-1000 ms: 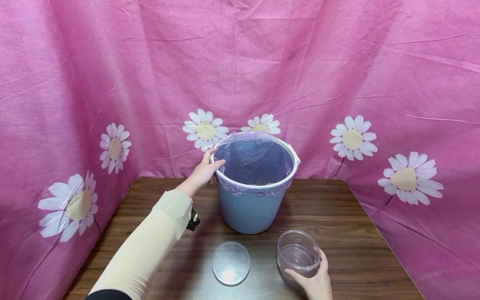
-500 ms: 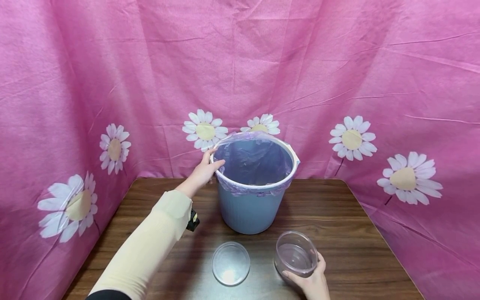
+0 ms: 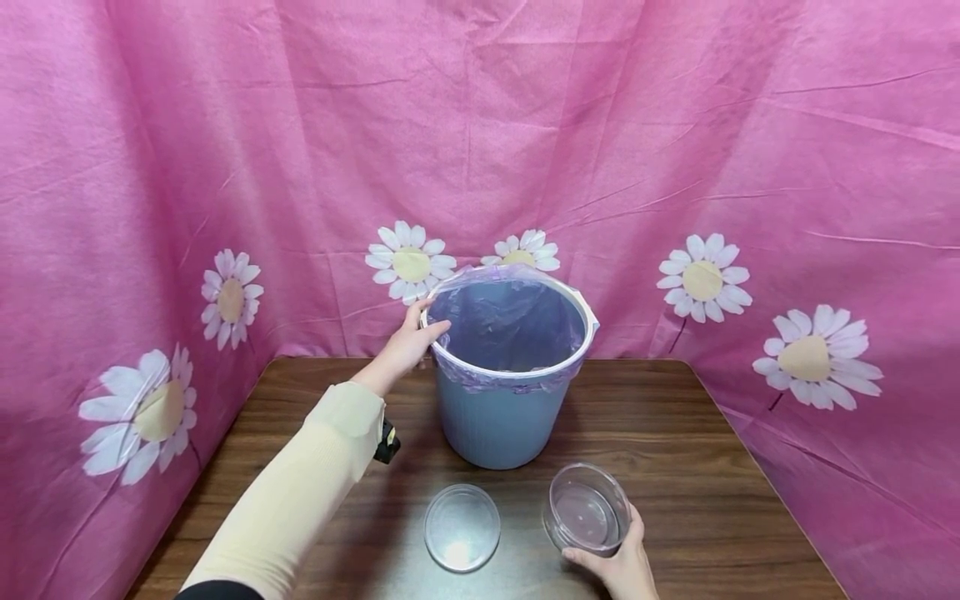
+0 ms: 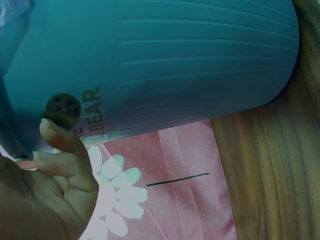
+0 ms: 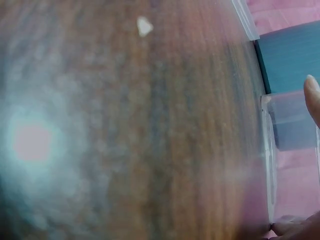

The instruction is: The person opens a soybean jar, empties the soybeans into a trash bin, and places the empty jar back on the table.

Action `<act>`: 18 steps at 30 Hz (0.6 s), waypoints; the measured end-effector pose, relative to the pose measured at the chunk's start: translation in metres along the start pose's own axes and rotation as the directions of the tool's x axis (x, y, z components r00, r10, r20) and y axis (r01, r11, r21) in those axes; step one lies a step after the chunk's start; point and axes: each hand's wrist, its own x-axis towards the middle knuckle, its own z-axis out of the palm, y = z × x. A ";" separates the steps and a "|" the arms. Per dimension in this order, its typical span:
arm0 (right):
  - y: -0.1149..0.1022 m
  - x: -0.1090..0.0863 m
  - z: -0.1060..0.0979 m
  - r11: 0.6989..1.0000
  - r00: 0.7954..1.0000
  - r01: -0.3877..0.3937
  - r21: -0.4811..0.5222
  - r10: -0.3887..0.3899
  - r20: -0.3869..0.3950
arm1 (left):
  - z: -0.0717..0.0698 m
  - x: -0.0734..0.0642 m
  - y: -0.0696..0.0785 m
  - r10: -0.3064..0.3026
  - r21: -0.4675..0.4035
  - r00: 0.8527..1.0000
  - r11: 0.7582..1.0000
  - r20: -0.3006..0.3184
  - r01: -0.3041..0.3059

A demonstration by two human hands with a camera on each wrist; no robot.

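A blue trash bin (image 3: 501, 421) with a white rim stands upright on the table, lined with a thin purple bag (image 3: 517, 333). My left hand (image 3: 405, 343) grips the bin's left rim, thumb inside and fingers outside. Curled fingers of the left hand (image 4: 67, 175) show beside the bin wall (image 4: 175, 60) in the left wrist view. My right hand (image 3: 618, 562) holds a clear round plastic container (image 3: 588, 512) by its right side, lidless, its mouth tilted toward me. The right wrist view catches only the container's wall (image 5: 292, 175) and a fingertip (image 5: 313, 97). A clear round lid (image 3: 462, 528) lies flat between the arms.
The brown wooden table (image 3: 697, 500) is backed by a pink cloth (image 3: 480, 150) with daisies, hanging on three sides. A black strap piece (image 3: 387, 442) sits at the left wrist. The bin stands near the table's back edge.
My right hand has shifted the container slightly left and tipped its mouth more toward me. The left hand stays on the bin rim; bin and lid have not moved.
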 end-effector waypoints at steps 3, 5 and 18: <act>0.002 -0.001 0.000 1.000 1.000 0.013 0.009 -0.013 0.000 | -0.001 -0.002 -0.001 0.013 0.044 1.000 0.999 -0.006 -0.012; 0.001 -0.001 -0.001 0.998 1.000 0.009 0.069 -0.011 0.019 | -0.002 -0.003 -0.002 0.015 0.089 1.000 0.996 -0.016 -0.014; -0.034 0.031 -0.042 0.919 0.979 0.204 0.338 -0.192 -0.067 | -0.017 -0.011 -0.001 0.074 0.296 0.994 0.954 -0.086 -0.046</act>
